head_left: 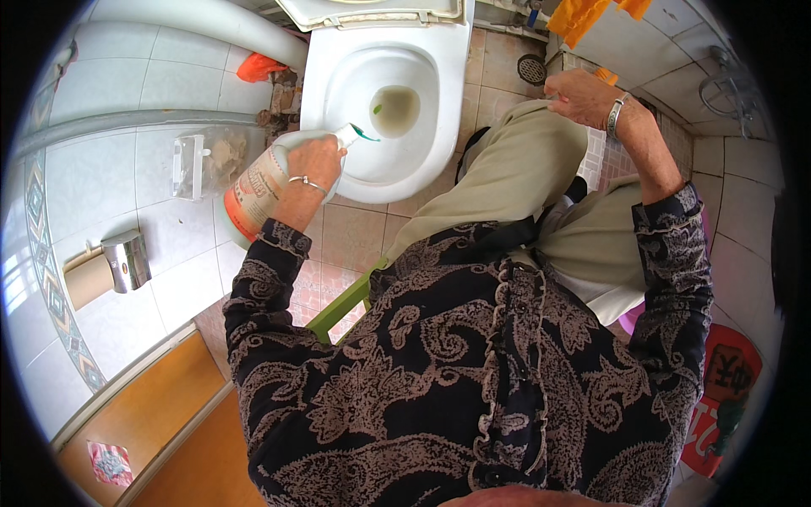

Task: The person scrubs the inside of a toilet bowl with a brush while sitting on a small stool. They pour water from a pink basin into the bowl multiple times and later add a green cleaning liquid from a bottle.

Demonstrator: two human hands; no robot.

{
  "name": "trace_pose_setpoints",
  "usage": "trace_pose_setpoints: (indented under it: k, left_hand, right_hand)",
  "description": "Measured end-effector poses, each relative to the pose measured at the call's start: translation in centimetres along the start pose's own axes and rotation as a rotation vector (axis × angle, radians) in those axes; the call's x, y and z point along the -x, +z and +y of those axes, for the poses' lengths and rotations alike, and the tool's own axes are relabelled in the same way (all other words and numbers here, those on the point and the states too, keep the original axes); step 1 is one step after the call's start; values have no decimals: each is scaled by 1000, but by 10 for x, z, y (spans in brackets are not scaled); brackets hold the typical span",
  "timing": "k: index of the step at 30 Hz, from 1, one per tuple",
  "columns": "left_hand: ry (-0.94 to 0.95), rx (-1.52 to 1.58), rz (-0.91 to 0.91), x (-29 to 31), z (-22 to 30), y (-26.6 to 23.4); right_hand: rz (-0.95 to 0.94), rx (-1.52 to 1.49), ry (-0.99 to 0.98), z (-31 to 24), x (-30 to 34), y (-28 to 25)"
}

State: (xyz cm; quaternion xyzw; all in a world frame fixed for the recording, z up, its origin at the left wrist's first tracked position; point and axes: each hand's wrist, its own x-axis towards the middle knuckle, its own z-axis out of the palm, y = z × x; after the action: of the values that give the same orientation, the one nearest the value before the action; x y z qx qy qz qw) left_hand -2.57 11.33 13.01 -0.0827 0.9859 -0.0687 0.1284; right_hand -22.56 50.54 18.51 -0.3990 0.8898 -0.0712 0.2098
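Note:
My left hand (pixel 312 167) is wrapped round the neck and handle area of a large pale jug (pixel 255 188) with an orange-and-cream label. The jug is tilted over the near left rim of the white toilet bowl (pixel 338 84). Green liquid (pixel 365 133) runs out of its white mouth into the bowl. A small green patch floats in the murky water (pixel 397 112). Above my knee, my right hand (pixel 580 99) has its fingers curled together; whatever they may hold is hidden. A small orange piece (pixel 606 76) shows just beyond that hand.
The toilet seat (pixel 372 15) is raised at the back. A round floor drain (pixel 531 69) lies right of the toilet. Orange cloth (pixel 583 19) hangs at the far right. On the left wall are a grey pipe (pixel 93 127) and a paper holder (pixel 126 261). A green bar (pixel 342 308) is beside me.

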Motion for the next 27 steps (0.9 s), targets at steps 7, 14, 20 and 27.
trace_pose_setpoints:
  k: [7,14,20,27]
  left_hand:
    - [-29,25,8,1,1,-9]
    - [-68,150,57,2,-14,-7]
    - [-62,270,118,5,-31,-12]
    - [-65,294,124,7,-35,-5]
  right_hand:
    - [-20,28,31,4,-2,4]
    - [0,23,1,3,-3,5]
    - [34,20,-35,10,-5,14]
    - [37,15,-30,8,-5,15]
